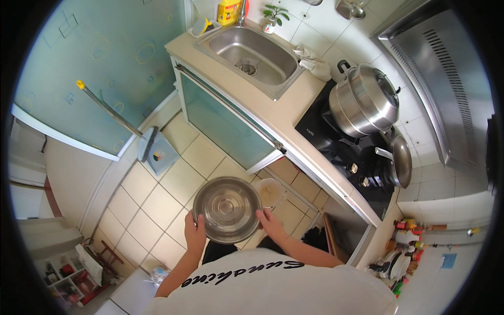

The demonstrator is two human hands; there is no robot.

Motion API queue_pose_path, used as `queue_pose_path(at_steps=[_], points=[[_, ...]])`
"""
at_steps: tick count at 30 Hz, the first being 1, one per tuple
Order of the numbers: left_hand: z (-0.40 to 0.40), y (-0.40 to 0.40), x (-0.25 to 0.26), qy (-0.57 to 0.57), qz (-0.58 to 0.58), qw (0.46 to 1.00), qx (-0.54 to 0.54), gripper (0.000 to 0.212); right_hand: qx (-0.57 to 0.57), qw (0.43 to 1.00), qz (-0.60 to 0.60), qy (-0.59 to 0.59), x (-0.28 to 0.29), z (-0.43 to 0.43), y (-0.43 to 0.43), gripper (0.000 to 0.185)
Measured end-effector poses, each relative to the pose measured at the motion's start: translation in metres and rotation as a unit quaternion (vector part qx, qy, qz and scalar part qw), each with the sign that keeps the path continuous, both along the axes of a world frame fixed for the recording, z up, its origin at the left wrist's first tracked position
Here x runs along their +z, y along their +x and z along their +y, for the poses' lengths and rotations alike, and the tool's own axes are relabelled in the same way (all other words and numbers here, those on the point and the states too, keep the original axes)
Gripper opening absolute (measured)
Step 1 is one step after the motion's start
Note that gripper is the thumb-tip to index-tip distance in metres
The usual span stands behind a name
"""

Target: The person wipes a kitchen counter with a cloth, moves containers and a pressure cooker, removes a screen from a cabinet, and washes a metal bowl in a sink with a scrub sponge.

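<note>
Between my two hands is a round stainless steel basin (pixel 227 208), held above the tiled floor in front of my body. My left hand (pixel 195 230) grips its left rim, thumb over the edge. On the opposite rim, my right hand (pixel 271 224) has the same kind of hold, with its fingers partly hidden beneath. The basin's inside looks bare, with concentric rings at the bottom. Just past its right edge, lower down, a pale translucent bowl (pixel 271 192) is partly covered by the basin.
A steel sink (pixel 252 55) is set in the beige counter (pixel 275 114). The black gas stove (pixel 315 132) carries a large steamer pot (pixel 364 100) and a wok (pixel 402 161). A cabinet door (pixel 224 118) hangs below. A dustpan (pixel 159 151) with a broom (pixel 114 112) stands by the glass partition.
</note>
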State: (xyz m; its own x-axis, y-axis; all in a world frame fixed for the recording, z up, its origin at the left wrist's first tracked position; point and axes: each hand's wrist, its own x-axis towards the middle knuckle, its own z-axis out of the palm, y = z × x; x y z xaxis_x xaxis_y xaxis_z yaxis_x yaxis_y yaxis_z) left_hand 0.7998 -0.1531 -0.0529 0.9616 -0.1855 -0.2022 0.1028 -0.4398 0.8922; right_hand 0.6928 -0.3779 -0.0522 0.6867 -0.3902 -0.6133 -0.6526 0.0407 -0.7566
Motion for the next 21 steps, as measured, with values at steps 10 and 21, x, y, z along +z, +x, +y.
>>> queue_pose_path(at_steps=[10, 21], points=[[0.013, 0.115, 0.066, -0.199, 0.115, 0.968, 0.104, 0.048, 0.081, 0.965, -0.232, -0.095, 0.093, 0.001, 0.115, 0.035], [-0.046, 0.262, 0.085, -0.203, 0.068, 0.968, 0.130, 0.042, 0.013, 0.930, -0.289, -0.229, 0.028, -0.185, 0.363, 0.029]])
